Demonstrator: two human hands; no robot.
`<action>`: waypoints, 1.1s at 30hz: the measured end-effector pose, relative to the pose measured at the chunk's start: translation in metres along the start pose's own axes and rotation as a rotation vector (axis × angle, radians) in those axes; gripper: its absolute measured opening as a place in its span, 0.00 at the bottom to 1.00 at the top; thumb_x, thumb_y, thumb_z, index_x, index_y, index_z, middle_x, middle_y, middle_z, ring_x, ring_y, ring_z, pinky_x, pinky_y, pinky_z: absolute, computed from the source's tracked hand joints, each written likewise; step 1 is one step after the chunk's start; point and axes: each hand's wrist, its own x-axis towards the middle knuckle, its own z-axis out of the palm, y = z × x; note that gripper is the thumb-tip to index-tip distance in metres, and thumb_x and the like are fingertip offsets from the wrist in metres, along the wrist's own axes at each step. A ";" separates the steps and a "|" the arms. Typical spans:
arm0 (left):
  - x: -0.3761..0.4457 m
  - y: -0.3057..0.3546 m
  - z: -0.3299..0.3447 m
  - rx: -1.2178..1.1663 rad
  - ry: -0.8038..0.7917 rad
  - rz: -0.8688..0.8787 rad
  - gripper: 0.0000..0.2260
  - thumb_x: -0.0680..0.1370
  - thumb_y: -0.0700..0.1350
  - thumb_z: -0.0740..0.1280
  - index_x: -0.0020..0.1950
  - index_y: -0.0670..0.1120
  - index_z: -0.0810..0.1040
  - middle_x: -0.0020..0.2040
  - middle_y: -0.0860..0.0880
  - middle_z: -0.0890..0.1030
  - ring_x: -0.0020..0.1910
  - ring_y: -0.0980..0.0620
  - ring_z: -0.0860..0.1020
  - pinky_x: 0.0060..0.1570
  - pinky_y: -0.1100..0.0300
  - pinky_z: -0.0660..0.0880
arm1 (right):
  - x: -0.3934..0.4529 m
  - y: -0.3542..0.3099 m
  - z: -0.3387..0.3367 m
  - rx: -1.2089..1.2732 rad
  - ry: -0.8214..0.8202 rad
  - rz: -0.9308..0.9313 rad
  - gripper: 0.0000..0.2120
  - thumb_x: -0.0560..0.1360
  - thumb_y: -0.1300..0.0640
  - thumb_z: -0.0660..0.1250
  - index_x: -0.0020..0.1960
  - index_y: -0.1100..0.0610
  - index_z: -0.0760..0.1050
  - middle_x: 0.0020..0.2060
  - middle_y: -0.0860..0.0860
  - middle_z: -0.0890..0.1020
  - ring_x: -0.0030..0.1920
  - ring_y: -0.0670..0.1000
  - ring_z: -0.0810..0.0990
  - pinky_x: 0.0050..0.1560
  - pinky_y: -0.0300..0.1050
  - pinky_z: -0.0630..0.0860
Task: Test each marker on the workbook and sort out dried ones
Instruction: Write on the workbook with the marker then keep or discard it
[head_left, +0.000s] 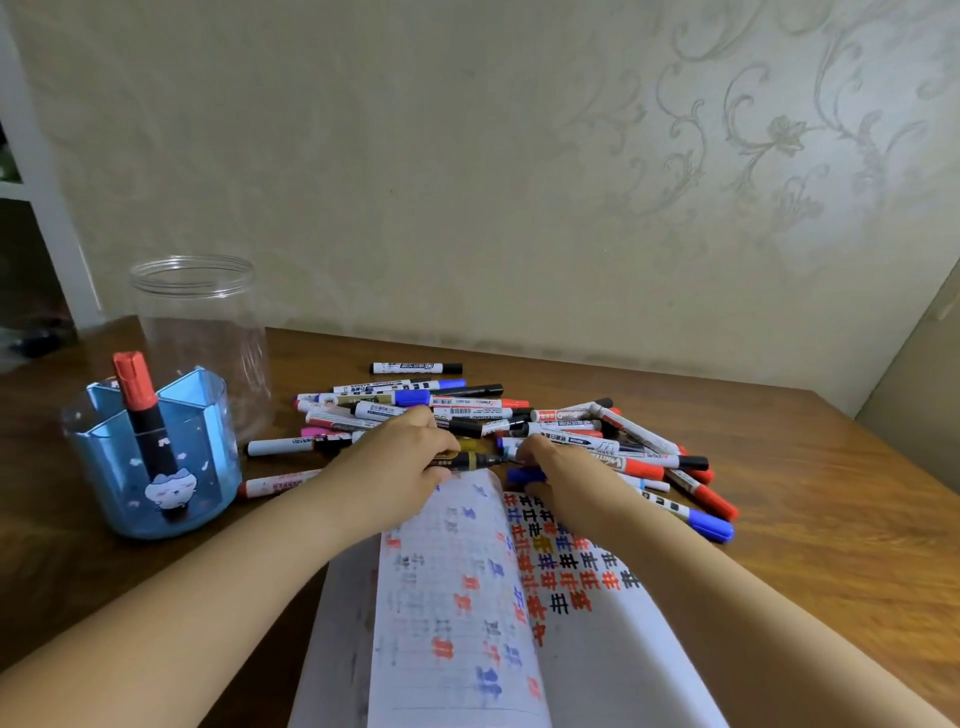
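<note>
Two hands meet at the top edge of the open workbook (582, 649), which lies on the wooden bench (810, 545) near the person. The left hand (400, 457) grips a black marker with a gold band (470, 460), tip pointing right. The right hand (566, 470) curls its fingers at that tip and over a blue cap (522, 475); exactly what it holds I cannot tell. A pile of markers (493, 415) lies just beyond the workbook. At left, a blue holder (156, 488) holds one red-capped marker (143, 410), with a clear jar (200, 332) behind it.
</note>
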 end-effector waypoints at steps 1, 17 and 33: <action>0.000 -0.001 0.000 0.004 -0.003 -0.003 0.16 0.79 0.47 0.62 0.68 0.51 0.71 0.50 0.56 0.67 0.49 0.58 0.69 0.48 0.64 0.67 | 0.000 0.001 -0.001 -0.003 0.017 -0.003 0.17 0.79 0.59 0.62 0.67 0.54 0.65 0.60 0.54 0.78 0.57 0.55 0.77 0.55 0.49 0.75; -0.018 0.057 -0.010 0.037 0.232 0.225 0.11 0.74 0.43 0.70 0.53 0.47 0.72 0.50 0.52 0.71 0.49 0.53 0.71 0.46 0.61 0.68 | -0.053 -0.029 -0.051 -0.273 0.175 -0.140 0.10 0.77 0.51 0.63 0.44 0.55 0.78 0.33 0.49 0.77 0.34 0.49 0.72 0.29 0.41 0.66; -0.058 0.059 0.031 0.007 -0.172 0.237 0.11 0.79 0.43 0.59 0.58 0.52 0.77 0.52 0.55 0.74 0.52 0.58 0.69 0.54 0.64 0.67 | -0.139 -0.010 -0.013 0.752 0.218 0.238 0.04 0.72 0.58 0.69 0.39 0.56 0.76 0.27 0.50 0.78 0.29 0.47 0.74 0.31 0.41 0.71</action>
